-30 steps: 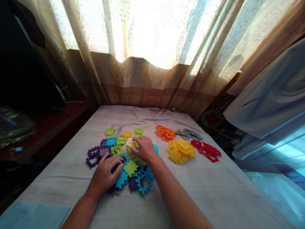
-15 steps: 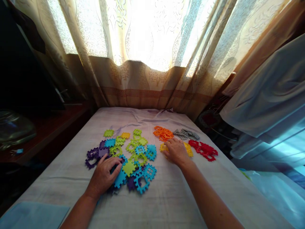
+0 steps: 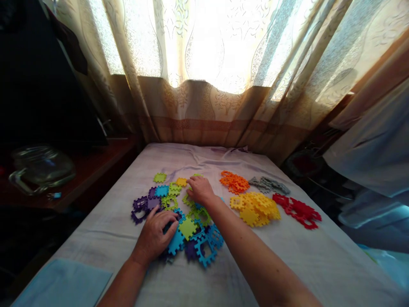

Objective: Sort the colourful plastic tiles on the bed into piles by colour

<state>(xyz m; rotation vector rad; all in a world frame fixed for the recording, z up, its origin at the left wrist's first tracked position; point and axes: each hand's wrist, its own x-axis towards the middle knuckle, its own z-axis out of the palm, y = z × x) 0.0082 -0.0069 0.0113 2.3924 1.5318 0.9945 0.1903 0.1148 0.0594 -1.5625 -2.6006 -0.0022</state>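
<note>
My left hand (image 3: 157,232) rests with fingers apart on the near left of a mixed pile, touching blue pieces (image 3: 176,243) and purple pieces (image 3: 140,207). Over the back of that pile is my right hand (image 3: 200,189), its fingertips beside a small yellow-orange piece (image 3: 181,182); whether they touch it is unclear. Green pieces (image 3: 188,228) lie between and under the hands. To the right sit a yellow heap (image 3: 255,208), an orange heap (image 3: 234,182), grey pieces (image 3: 270,185) and red pieces (image 3: 298,209).
The pieces lie on a pale sheet (image 3: 128,256). A light blue cloth (image 3: 64,283) is at the near left. A glass jug (image 3: 43,168) stands on a dark red side table (image 3: 105,164). Curtains (image 3: 204,106) hang behind.
My right hand has moved left from the yellow heap to the back of the mixed pile, uncovering the yellow pieces. My left hand stays on the pile. The view has shifted slightly.
</note>
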